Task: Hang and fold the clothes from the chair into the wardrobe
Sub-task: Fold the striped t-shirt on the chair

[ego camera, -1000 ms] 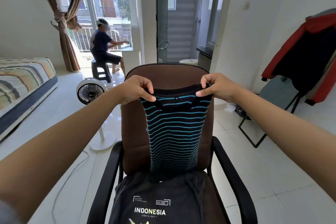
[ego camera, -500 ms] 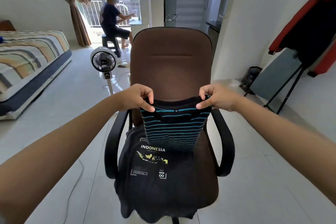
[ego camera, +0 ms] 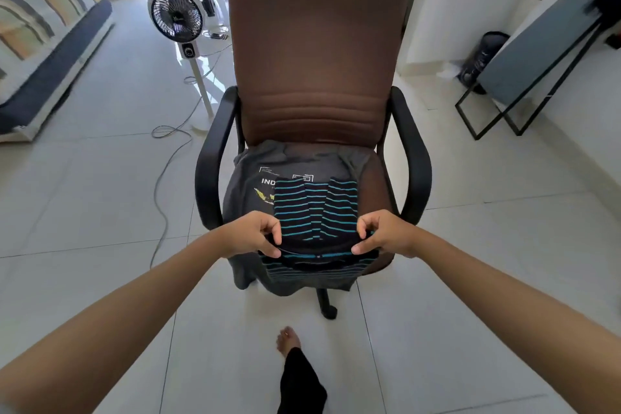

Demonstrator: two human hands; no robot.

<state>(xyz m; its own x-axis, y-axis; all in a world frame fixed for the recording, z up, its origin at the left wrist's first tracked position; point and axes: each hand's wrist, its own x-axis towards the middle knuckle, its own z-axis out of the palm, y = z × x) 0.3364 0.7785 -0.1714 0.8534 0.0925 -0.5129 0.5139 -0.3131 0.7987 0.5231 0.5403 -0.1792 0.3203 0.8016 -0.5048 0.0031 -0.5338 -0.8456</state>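
**Folding on the chair seat**

The brown office chair [ego camera: 316, 60] serves as the folding surface, its seat wide enough to lay a garment flat. A grey printed T-shirt [ego camera: 250, 188] lies spread on it, waiting underneath. On top sits the striped shirt [ego camera: 314, 208], doubled over toward the seat's front edge. The left hand [ego camera: 250, 235] and right hand [ego camera: 386, 232] each pinch a collar-end corner, thumb against fingertips, likely to keep the fold square.

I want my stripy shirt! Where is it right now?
In the head view, the striped shirt is at the centre, on the chair seat over the grey printed shirt, its near edge pinched by the left hand and right hand.
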